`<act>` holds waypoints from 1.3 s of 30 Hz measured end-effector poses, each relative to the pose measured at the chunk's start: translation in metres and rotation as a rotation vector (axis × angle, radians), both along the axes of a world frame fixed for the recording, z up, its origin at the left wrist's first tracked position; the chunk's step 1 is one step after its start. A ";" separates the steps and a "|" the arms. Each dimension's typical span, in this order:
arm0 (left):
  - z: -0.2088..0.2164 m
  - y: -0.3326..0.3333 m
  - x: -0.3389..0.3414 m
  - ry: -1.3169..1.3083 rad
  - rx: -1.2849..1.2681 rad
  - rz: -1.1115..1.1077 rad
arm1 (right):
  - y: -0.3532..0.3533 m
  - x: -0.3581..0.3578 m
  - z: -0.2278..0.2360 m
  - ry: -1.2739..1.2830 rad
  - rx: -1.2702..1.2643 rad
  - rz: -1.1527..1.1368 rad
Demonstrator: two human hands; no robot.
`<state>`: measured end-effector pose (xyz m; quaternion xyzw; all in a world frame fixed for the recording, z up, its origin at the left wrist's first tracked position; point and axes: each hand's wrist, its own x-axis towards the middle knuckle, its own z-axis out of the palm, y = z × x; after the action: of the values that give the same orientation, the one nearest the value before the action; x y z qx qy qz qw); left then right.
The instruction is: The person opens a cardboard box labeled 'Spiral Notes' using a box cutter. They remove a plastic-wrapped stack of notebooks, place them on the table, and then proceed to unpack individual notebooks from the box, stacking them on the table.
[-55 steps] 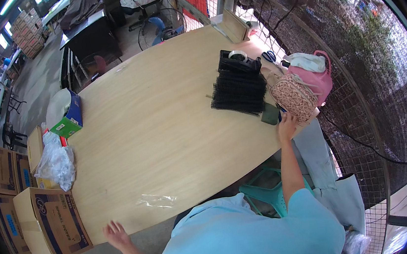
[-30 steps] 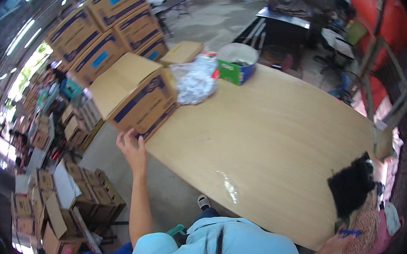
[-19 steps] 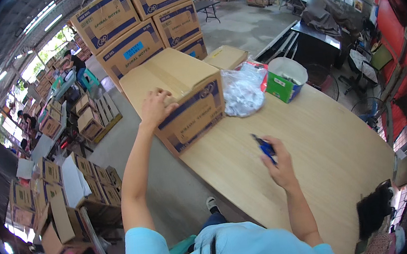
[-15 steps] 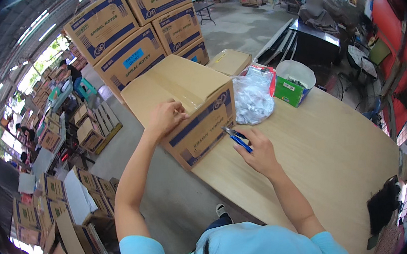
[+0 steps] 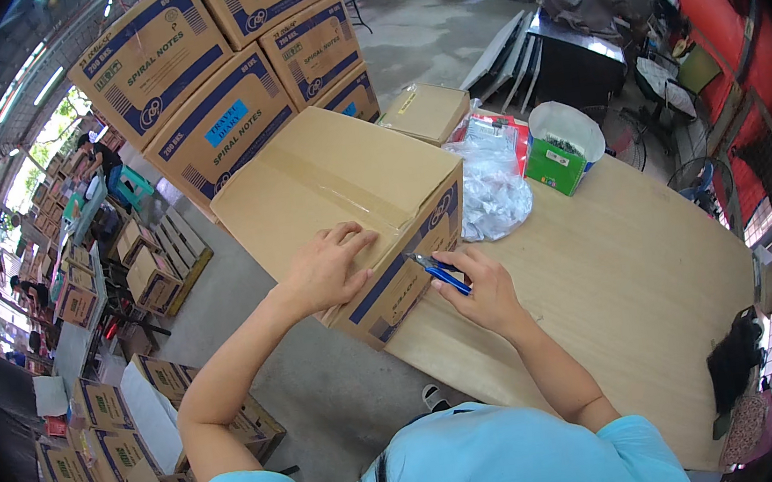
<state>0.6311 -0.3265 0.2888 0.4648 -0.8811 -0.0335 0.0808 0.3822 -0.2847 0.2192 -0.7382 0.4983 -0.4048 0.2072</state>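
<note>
A closed cardboard carton sits at the left edge of the wooden table, with clear tape along its top seam. My left hand rests on the carton's top near its front edge, fingers stretched out and holding nothing. In my right hand are small blue-handled nippers, gripped by the handles. Their metal tip points at the carton's printed side, close to its upper edge; whether it touches cannot be made out.
Behind the carton, a smaller carton, clear plastic bags and a green box of small dark pieces stand on the table. Printed cartons are stacked at the back left. Pallets, more cartons and people are farther left.
My left hand has gone from curled at the carton's edge to lying flatter on its top. My right hand holds the nippers by the carton's side, slightly higher. The view has shifted.
</note>
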 end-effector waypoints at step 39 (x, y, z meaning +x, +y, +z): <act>-0.034 0.007 0.000 0.551 -0.734 0.269 | 0.046 -0.169 -0.167 0.329 0.189 -0.693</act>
<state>0.6306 -0.3194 0.2545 0.4891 -0.7124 0.1688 0.4741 0.2130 -0.2389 0.0522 -0.5589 0.7796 -0.2795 0.0425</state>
